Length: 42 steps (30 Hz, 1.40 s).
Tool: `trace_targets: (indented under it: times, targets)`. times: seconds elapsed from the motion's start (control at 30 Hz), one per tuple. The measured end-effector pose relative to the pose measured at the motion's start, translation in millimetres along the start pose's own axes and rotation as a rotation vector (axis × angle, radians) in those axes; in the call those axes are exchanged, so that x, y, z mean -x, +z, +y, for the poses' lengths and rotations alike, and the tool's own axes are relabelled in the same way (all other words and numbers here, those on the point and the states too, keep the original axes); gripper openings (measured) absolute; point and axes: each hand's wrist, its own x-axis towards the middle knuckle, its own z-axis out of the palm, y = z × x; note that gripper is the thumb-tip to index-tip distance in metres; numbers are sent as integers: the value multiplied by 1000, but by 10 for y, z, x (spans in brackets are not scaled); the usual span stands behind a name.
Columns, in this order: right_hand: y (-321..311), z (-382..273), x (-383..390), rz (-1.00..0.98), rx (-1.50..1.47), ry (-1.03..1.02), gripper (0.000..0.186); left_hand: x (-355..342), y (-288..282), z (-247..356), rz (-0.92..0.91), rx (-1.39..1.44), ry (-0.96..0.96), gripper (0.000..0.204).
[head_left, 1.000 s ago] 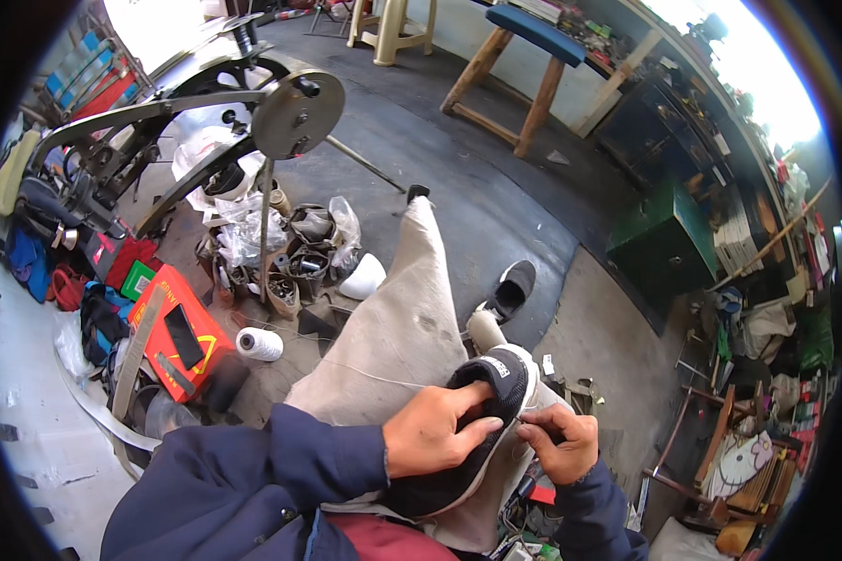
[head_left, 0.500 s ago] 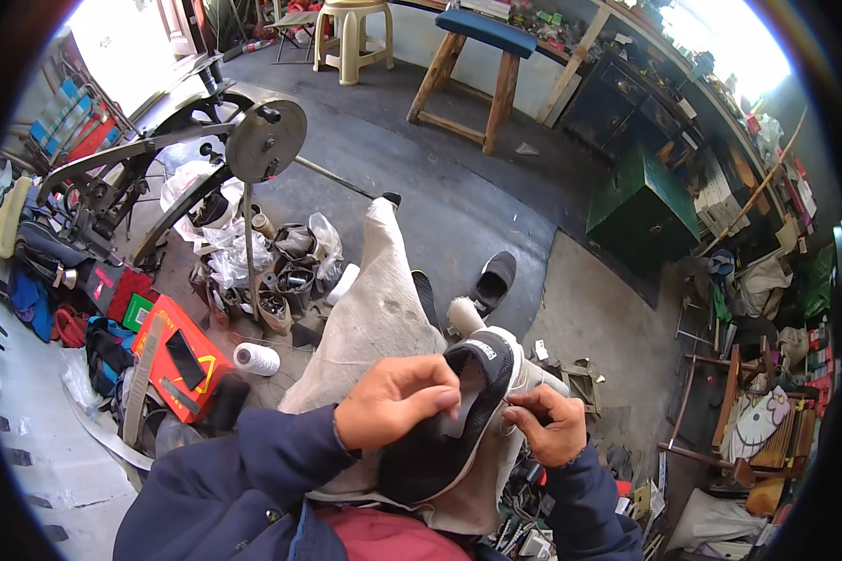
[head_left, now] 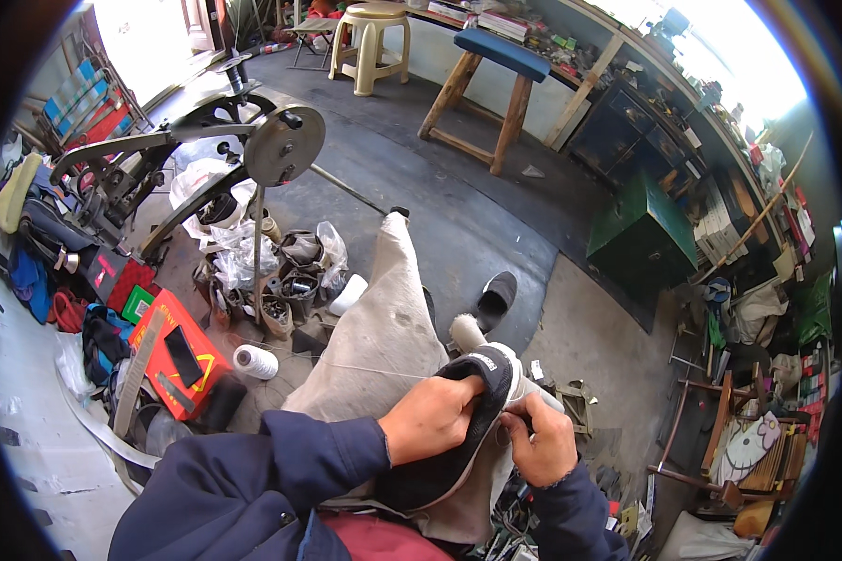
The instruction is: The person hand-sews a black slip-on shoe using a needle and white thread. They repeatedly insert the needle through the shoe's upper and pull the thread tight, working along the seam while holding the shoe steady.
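A black shoe (head_left: 430, 472) with a white sole edge rests tilted over my lap on a pale cloth (head_left: 374, 346). My left hand (head_left: 435, 416) has its curled fingers inside the shoe's opening, the fingertips hidden. A thin white thread (head_left: 374, 369) stretches from a white spool (head_left: 255, 362) to this hand. At the outer side of the shoe, my right hand (head_left: 541, 441) pinches close to the sole edge; what lies between its fingertips is too small to make out. A similar black shoe (head_left: 497, 294) lies on the floor ahead.
A hand-wheel machine (head_left: 283, 145) stands at the left, above bags and tins. An orange-red box (head_left: 180, 351) carrying a dark phone (head_left: 183, 355) lies near the spool. Farther off are a blue-topped stool (head_left: 502, 54) and a green box (head_left: 641, 229). Wooden frames clutter the right.
My left hand has moved from above the shoe into its opening. The right hand has shifted slightly down along the sole edge. The thread now shows as a taut line from the spool.
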Motion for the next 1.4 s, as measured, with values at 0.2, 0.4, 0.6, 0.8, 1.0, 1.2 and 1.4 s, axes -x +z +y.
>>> trace_targets:
  times: [0.2, 0.4, 0.6, 0.8, 1.0, 1.2, 1.4]
  targets:
    - [82, 129, -74, -57, -252, 79, 23, 34, -92, -69, -43, 30, -81, 17]
    - [120, 265, -117, -52, -172, 124, 34, 84, -161, -47, -84, 160, -81, 18]
    - [129, 420, -92, -40, 141, 152, 46, 102, -179, -58, -149, 73, -92, 19]
    - [126, 759, 252, 16, 55, 263, 50, 139, -253, 9, -97, 315, -127, 22]
    - [134, 471, 568, 41, -1137, 251, 74, 41, -173, 44, -161, -5, -84, 58]
    - [385, 300, 345, -111, -1581, 182, 68, -21, -105, 27, -183, -92, -157, 63]
    - [356, 314, 602, 135, -1660, 47, 30, -73, -74, 33, -173, -118, -214, 49]
